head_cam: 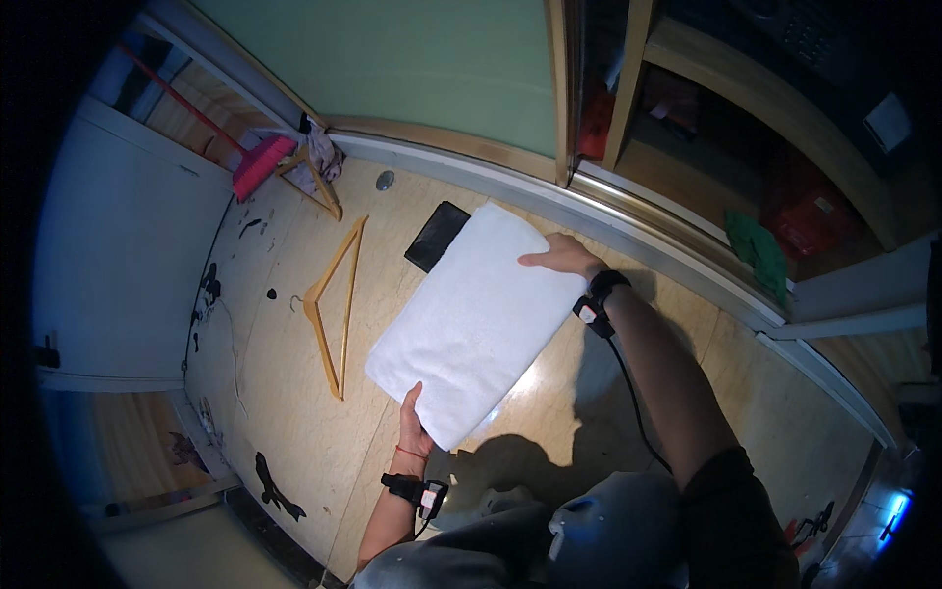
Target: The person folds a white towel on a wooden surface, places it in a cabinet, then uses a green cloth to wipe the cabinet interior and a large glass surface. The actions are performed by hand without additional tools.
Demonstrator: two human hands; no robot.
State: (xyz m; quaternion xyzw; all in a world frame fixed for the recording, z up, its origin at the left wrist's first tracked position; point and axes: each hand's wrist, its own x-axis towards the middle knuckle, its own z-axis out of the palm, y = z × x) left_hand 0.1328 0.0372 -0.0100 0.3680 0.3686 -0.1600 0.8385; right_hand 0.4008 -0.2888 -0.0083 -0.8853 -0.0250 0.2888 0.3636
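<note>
A folded white towel point(471, 316) is held between my two hands, above the tiled floor. My left hand point(416, 427) grips its near-left end, thumb on top and the fingers hidden underneath. At the far-right end my right hand point(563, 255) has hold of the edge, its thumb lying across the cloth. Partly covered by the towel's far side is a flat black object point(438, 237), perhaps a wallet or a folder. To the left, a wooden clothes hanger point(315, 302) with a metal hook lies flat on the floor.
A pink broom point(261, 168), a second wooden hanger point(315, 184) and a crumpled cloth point(324, 151) are in the far-left corner. Beyond the towel runs a sliding door's track point(456, 154). Black scraps point(276, 489) lie to the left. A green cloth point(758, 254) hangs from the cabinet at right.
</note>
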